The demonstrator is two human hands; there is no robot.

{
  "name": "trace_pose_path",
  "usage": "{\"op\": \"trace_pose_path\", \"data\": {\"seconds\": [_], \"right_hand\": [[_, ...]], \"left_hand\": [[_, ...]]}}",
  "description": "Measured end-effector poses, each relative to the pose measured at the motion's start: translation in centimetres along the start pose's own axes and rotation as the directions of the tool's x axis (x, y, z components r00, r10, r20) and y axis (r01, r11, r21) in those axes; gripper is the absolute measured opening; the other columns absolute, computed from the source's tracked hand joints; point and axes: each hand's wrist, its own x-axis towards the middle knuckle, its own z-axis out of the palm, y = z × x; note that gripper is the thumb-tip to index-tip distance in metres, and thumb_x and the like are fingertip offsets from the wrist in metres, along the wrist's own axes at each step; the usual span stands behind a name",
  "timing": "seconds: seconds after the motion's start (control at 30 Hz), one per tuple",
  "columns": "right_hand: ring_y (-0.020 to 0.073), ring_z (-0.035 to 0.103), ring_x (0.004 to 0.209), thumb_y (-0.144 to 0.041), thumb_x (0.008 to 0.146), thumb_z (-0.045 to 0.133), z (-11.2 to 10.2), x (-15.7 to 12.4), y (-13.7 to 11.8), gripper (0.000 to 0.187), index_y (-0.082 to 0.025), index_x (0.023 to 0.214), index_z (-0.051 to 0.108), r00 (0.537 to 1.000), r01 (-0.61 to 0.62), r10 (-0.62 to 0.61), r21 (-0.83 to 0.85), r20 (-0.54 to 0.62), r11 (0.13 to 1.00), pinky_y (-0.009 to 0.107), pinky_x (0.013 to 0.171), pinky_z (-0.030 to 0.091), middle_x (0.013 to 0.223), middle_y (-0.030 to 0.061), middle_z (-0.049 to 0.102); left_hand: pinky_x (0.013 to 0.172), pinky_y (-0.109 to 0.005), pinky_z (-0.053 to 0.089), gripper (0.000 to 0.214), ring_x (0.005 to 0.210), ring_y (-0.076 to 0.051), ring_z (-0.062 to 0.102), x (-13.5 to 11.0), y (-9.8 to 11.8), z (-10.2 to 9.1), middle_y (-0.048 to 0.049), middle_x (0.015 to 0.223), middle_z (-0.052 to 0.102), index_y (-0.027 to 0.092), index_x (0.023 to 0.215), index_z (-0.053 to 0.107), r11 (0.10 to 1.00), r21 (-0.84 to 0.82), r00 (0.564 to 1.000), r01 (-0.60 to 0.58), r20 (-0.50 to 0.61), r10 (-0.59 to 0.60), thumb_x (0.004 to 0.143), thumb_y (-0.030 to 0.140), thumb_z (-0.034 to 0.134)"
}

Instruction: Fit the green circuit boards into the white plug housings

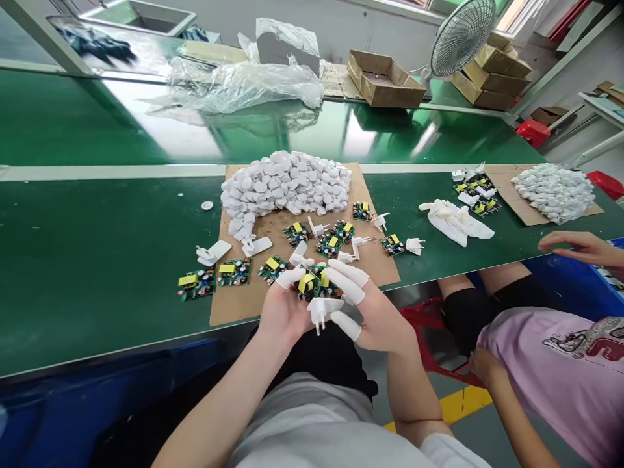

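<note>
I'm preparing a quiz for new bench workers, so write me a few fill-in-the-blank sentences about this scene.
1. The wearer's right hand has finger cots coloured ____.
2. The boards at the left hand carry large blocks coloured ____.
3. The nearer white pile lies on a brown sheet made of ____.
4. In the picture, the fan stands to the ____ of the open box.

Missing words: white; yellow; cardboard; right.

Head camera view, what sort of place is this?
Most likely an electronics workshop or factory assembly area: it shows circuit boards and a big heap of white pieces along a long green workbench.
</note>
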Motion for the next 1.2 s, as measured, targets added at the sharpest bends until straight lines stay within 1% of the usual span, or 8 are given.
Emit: {"op": "trace_pose_path", "data": {"seconds": [0.17,0.47,0.7,0.87,0.93,1.0,1.07,1.2], "right_hand": [[0.0300,0.052,0.158,-0.005,0.103,0.051,1.8,-0.6,-0.4,0.077,-0.024,0.175,0.032,0.999,-0.051,0.051,0.041,0.004,0.998,0.048,0.124,0.057,0.170,0.0178,0.051],[0.0293,0.072,0.137,-0.010,0.107,0.059,2.5,-3.0,-1.5,0.075,-0.025,0.176,0.034,0.954,-0.115,0.054,-0.195,-0.294,0.974,0.042,0.112,0.067,0.147,0.0170,0.071],[0.0281,0.078,0.125,-0.013,0.103,0.072,0.9,-3.7,-1.1,0.072,-0.028,0.170,0.047,0.870,-0.261,0.074,-0.328,-0.488,0.908,0.039,0.105,0.069,0.139,0.0150,0.076],[0.0323,0.078,0.115,-0.026,0.103,0.070,0.4,-4.8,1.2,0.054,-0.023,0.156,0.060,0.816,-0.407,0.193,-0.304,-0.545,0.861,0.048,0.098,0.070,0.129,0.0153,0.078],[0.0357,0.076,0.117,-0.025,0.102,0.065,0.0,-5.7,2.4,0.049,-0.022,0.151,0.064,0.837,-0.446,0.245,-0.351,-0.489,0.824,0.055,0.100,0.067,0.127,0.0153,0.079],[0.0387,0.075,0.120,-0.024,0.099,0.062,-0.6,-6.5,3.5,0.047,-0.019,0.146,0.067,0.862,-0.458,0.299,-0.374,-0.410,0.807,0.060,0.103,0.064,0.125,0.0159,0.080],[0.0404,0.074,0.122,-0.024,0.095,0.061,-1.3,-6.9,4.6,0.048,-0.016,0.142,0.069,0.859,-0.487,0.365,-0.355,-0.358,0.798,0.062,0.105,0.062,0.127,0.0181,0.080],[0.0410,0.073,0.123,-0.030,0.092,0.062,-3.1,-6.6,6.5,0.053,-0.015,0.143,0.070,0.825,-0.563,0.515,-0.244,-0.233,0.790,0.062,0.106,0.061,0.132,0.0201,0.078]], "left_hand": [[0.087,-0.041,0.071,0.045,0.076,-0.025,0.081,-0.7,-0.2,-0.3,-0.0014,0.075,0.077,0.020,0.111,0.077,0.999,0.032,1.000,0.023,-0.009,-0.023,0.069,0.011,0.063],[0.089,-0.050,0.070,0.015,0.098,-0.034,0.082,-0.3,-2.1,-0.6,-0.0099,0.085,0.080,0.020,0.078,0.071,0.986,0.012,0.983,0.164,0.080,-0.164,0.065,0.020,0.062],[0.069,-0.028,0.062,0.008,0.068,-0.015,0.068,0.8,-3.3,0.6,-0.0048,0.076,0.070,0.018,0.070,0.063,0.997,0.041,0.998,0.066,0.015,-0.066,0.068,0.010,0.063],[0.050,-0.020,0.041,0.014,0.060,-0.012,0.056,0.7,-1.8,1.0,0.0004,0.073,0.062,0.019,0.081,0.069,0.944,0.324,0.995,-0.061,0.090,0.033,0.074,0.007,0.070],[0.058,-0.023,0.045,0.013,0.067,-0.014,0.057,0.3,-1.2,1.1,-0.0004,0.081,0.065,0.019,0.086,0.071,0.678,0.672,0.950,-0.298,0.278,0.141,0.082,0.006,0.070],[0.077,-0.031,0.055,0.014,0.082,-0.019,0.064,0.0,-1.5,1.4,-0.0046,0.095,0.068,0.019,0.092,0.070,0.059,0.837,0.839,-0.544,0.543,0.039,0.091,0.006,0.064],[0.094,-0.040,0.057,0.017,0.100,-0.027,0.068,-0.2,-2.7,2.1,-0.0111,0.108,0.070,0.018,0.100,0.069,-0.401,0.669,0.772,-0.626,0.605,-0.197,0.095,0.005,0.059],[0.100,-0.049,0.057,0.023,0.114,-0.038,0.070,0.5,-6.3,3.8,-0.0207,0.120,0.070,0.012,0.109,0.068,-0.518,0.578,0.762,-0.630,0.588,-0.271,0.090,0.000,0.062]]}}
